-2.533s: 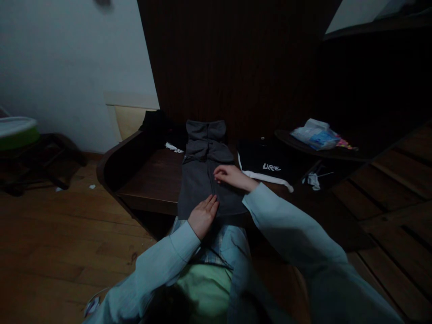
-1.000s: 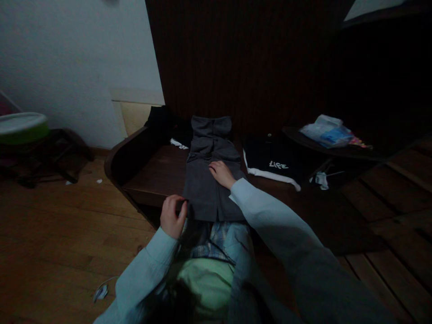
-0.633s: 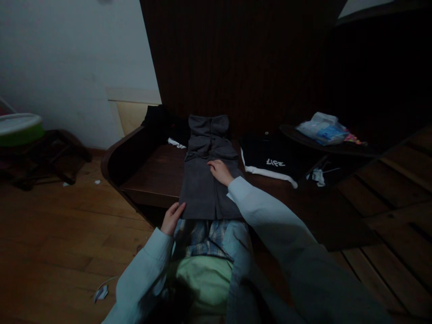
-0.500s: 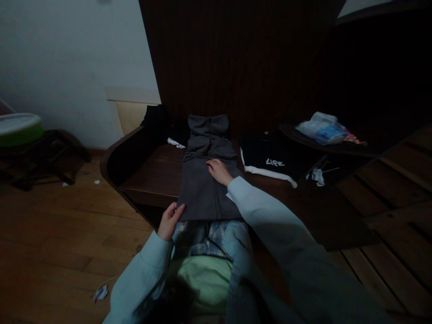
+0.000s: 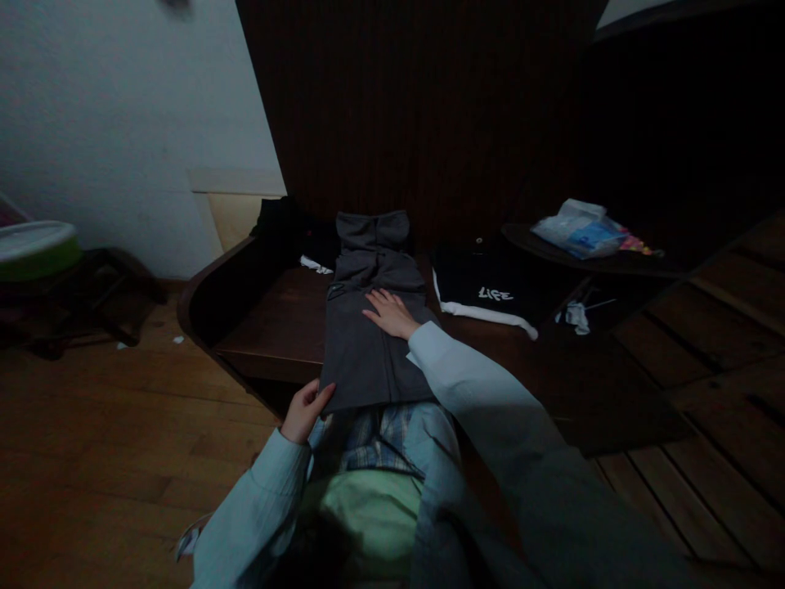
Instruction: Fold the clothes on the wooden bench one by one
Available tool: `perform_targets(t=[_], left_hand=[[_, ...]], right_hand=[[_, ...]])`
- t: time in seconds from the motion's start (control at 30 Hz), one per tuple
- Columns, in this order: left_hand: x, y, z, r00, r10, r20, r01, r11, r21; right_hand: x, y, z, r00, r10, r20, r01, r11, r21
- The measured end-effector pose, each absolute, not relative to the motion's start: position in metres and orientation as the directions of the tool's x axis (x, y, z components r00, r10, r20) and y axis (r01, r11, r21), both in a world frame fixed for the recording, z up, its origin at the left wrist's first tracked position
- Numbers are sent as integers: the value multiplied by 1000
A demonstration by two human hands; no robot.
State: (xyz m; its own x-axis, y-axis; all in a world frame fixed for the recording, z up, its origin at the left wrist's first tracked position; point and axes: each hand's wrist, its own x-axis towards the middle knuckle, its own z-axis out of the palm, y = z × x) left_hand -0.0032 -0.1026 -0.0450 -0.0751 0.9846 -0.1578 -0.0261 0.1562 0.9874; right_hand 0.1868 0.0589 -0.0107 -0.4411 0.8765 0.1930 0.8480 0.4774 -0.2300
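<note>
A long dark grey garment (image 5: 356, 352), its kind unclear, lies lengthwise over a dark wooden bench (image 5: 263, 323), its near end reaching over my lap. At the near left corner my left hand (image 5: 307, 407) pinches the edge between thumb and fingers. My right hand (image 5: 391, 314) rests flat on the middle of the cloth with fingers spread. Wrinkles run across the far half of the garment. To its right lies a folded black garment (image 5: 466, 274) with white lettering and a white edge.
Dark clothing (image 5: 285, 225) sits at the bench's far left corner. A plastic packet (image 5: 580, 229) lies on a small raised shelf (image 5: 521, 237) at the right. Crumpled white paper (image 5: 576, 317) is below it. A green-and-white tub (image 5: 40, 249) stands on a stool (image 5: 91, 294) at the left.
My right hand has flattened, its fingers spreading on the grey cloth and shifting slightly left. My left hand keeps its pinch on the corner. The view has tilted a little.
</note>
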Motion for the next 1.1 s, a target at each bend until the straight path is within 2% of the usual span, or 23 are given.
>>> perform_targets(t=[0.07, 0.13, 0.23, 0.33, 0.5, 0.63, 0.7, 0.8, 0.93, 1.1], left_hand=[[-3, -103, -43, -83, 986, -143, -43, 140, 989], [-1, -104, -43, -125, 983, -132, -66, 124, 990], [2, -106, -46, -128, 978, -164, -98, 152, 983], [4, -108, -48, -77, 980, -184, -114, 175, 978], [1, -109, -44, -128, 987, -103, -122, 87, 989], [-12, -114, -37, -133, 989, 57, 42, -52, 998], [-18, -118, -35, -5, 991, 135, 187, -132, 973], [-21, -121, -38, 204, 959, 195, 380, -261, 887], [-15, -120, -53, 200, 940, 275, 522, -340, 783], [-19, -116, -61, 253, 893, 372, 637, -443, 631]], right_hand=[[188, 57, -9, -423, 861, 284, 848, 486, -212], [188, 56, -9, -451, 842, 295, 833, 516, -200], [188, 56, -10, -513, 841, 172, 814, 540, -213], [186, 59, -11, -502, 862, 75, 829, 504, -242], [193, 58, -2, -502, 864, 27, 795, 473, -380], [227, 19, 3, -594, 804, 35, 696, 535, -479], [252, -17, -1, -653, 754, 69, 661, 612, -434], [287, -73, -15, -674, 730, 108, 691, 676, -257], [311, -110, -36, -582, 771, 259, 786, 615, -66], [313, -106, -44, -523, 702, 483, 783, 619, -52]])
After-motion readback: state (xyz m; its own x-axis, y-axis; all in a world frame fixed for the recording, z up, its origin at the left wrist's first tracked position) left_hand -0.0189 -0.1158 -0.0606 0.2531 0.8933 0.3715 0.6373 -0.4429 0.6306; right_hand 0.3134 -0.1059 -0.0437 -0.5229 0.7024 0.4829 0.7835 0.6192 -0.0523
